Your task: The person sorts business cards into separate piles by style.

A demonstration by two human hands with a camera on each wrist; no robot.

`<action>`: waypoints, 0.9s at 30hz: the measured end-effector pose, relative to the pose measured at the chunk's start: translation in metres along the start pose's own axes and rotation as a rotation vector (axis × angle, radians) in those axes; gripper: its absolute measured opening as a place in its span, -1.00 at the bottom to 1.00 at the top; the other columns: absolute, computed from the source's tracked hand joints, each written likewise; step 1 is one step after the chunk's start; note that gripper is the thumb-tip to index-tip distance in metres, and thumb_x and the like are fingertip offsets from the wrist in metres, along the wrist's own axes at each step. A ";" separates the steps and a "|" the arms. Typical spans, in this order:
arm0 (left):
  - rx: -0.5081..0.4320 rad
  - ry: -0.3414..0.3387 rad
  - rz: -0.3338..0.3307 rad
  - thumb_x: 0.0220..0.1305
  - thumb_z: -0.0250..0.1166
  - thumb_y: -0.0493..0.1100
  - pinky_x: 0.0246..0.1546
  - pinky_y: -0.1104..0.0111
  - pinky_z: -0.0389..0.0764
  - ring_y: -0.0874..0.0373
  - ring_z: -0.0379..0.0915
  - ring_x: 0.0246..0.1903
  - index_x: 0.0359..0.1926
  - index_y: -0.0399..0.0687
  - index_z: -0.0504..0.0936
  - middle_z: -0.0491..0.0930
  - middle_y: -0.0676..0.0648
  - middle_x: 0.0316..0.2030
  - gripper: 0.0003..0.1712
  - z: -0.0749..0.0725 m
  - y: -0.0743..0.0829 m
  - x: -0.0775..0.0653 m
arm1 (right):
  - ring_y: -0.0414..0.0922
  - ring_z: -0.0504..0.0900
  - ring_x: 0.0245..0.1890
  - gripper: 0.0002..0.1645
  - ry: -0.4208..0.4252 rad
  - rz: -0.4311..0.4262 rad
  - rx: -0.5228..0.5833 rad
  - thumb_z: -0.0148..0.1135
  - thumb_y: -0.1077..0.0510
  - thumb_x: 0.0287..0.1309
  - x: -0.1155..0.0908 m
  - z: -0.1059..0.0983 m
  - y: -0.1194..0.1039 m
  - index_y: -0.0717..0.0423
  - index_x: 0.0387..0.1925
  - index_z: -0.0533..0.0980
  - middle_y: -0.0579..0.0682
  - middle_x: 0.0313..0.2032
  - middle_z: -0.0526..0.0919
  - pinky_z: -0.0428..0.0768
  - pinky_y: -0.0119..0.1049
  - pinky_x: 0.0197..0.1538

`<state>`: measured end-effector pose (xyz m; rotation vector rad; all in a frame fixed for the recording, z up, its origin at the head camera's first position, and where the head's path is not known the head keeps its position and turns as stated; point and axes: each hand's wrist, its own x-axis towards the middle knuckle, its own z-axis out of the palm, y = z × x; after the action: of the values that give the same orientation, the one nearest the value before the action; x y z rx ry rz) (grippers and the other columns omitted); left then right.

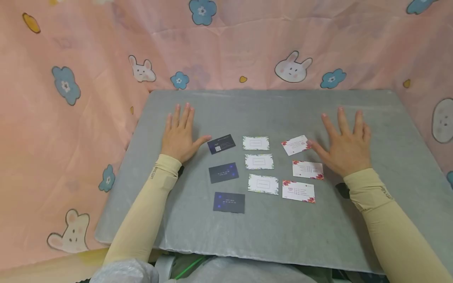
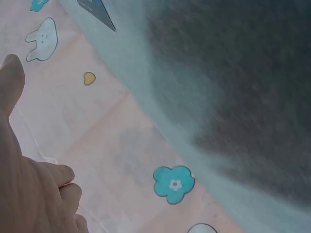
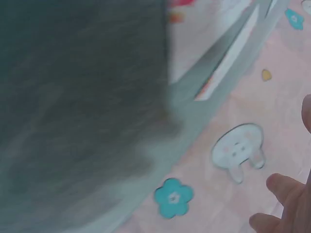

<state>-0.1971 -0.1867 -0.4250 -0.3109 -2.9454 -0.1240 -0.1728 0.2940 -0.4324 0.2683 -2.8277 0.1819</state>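
Observation:
My left hand (image 1: pixel 179 136) is spread over the left of the table, palm down, its thumb tip by the corner of a tilted dark business card (image 1: pixel 221 144). Two more dark cards (image 1: pixel 223 173) lie below that one in a column. In the middle stands a column of three white cards with green leaf borders (image 1: pixel 259 161). To the right, three white cards with red flower corners (image 1: pixel 308 169) form another column, the top one tilted. My right hand (image 1: pixel 348 148) is spread beside them, thumb tip at the top card's edge. Both hands hold nothing. Whether either thumb touches a card, I cannot tell.
The cards lie on a grey cloth-covered table (image 1: pixel 269 236). A pink curtain (image 1: pixel 233 47) with rabbits and blue flowers hangs behind the table and along its sides. The person's lap is at the near edge.

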 end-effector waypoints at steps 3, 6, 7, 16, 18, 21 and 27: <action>-0.041 -0.082 0.024 0.22 0.01 0.61 0.58 -0.01 -0.21 -0.04 -0.49 0.62 0.62 -0.02 -0.19 -0.24 -0.05 0.63 0.24 -0.002 0.000 0.002 | 0.39 -0.20 0.56 0.05 -0.056 -0.073 0.044 0.11 -0.47 0.20 0.013 -0.002 -0.022 -0.18 0.58 0.07 0.18 0.59 -0.03 -0.08 0.42 0.43; -0.109 -0.196 0.066 0.20 0.18 0.52 0.55 0.01 0.01 -0.07 -0.19 0.60 0.59 -0.06 0.04 0.02 -0.11 0.59 0.18 -0.003 0.004 0.006 | 0.34 0.00 0.54 -0.01 -0.155 -0.236 0.121 0.13 -0.40 0.27 0.034 -0.004 -0.061 -0.04 0.56 0.14 0.23 0.53 0.16 -0.07 0.30 0.51; -0.134 -0.231 0.077 0.19 0.25 0.48 0.52 0.03 0.10 -0.06 -0.06 0.58 0.56 -0.06 0.14 0.14 -0.12 0.55 0.13 -0.004 0.007 0.008 | 0.31 0.10 0.52 -0.04 -0.189 -0.303 0.151 0.16 -0.36 0.28 0.041 -0.004 -0.076 0.01 0.53 0.19 0.23 0.49 0.25 -0.02 0.26 0.52; -0.220 -0.360 0.131 0.06 0.52 0.17 0.16 0.19 0.53 0.08 0.54 0.09 0.29 -0.03 0.56 0.65 -0.04 0.13 -0.20 0.002 0.033 0.023 | 0.13 0.55 0.27 -0.28 -0.403 -0.599 0.191 0.40 -0.07 0.18 0.091 0.027 -0.186 0.14 0.31 0.47 0.11 0.27 0.58 0.46 0.04 0.34; -0.229 -0.383 0.141 0.03 0.55 0.13 0.07 0.21 0.55 0.09 0.55 -0.01 0.23 -0.06 0.60 0.66 -0.05 0.04 -0.24 0.004 0.038 0.026 | 0.12 0.57 0.24 -0.29 -0.414 -0.622 0.188 0.45 -0.03 0.13 0.097 0.039 -0.197 0.17 0.27 0.50 0.10 0.23 0.61 0.48 0.02 0.32; -0.253 -0.418 0.132 0.01 0.57 0.05 0.03 0.25 0.54 0.10 0.51 -0.08 0.15 -0.11 0.64 0.65 -0.05 -0.04 -0.32 0.005 0.041 0.028 | 0.11 0.58 0.21 -0.30 -0.446 -0.619 0.208 0.49 0.00 0.09 0.104 0.051 -0.207 0.17 0.24 0.52 0.09 0.18 0.64 0.48 0.01 0.31; -0.324 -0.519 0.083 -0.07 0.53 -0.09 0.01 0.27 0.52 0.09 0.46 -0.07 0.14 -0.15 0.61 0.60 -0.07 -0.03 -0.32 0.003 0.032 0.034 | 0.10 0.55 0.24 -0.27 -0.519 -0.583 0.261 0.50 -0.01 0.07 0.114 0.059 -0.218 0.18 0.25 0.51 0.11 0.19 0.63 0.44 0.00 0.34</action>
<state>-0.2231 -0.1487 -0.4200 -0.5874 -3.4088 -0.5977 -0.2524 0.0534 -0.4326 1.3452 -3.0484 0.3962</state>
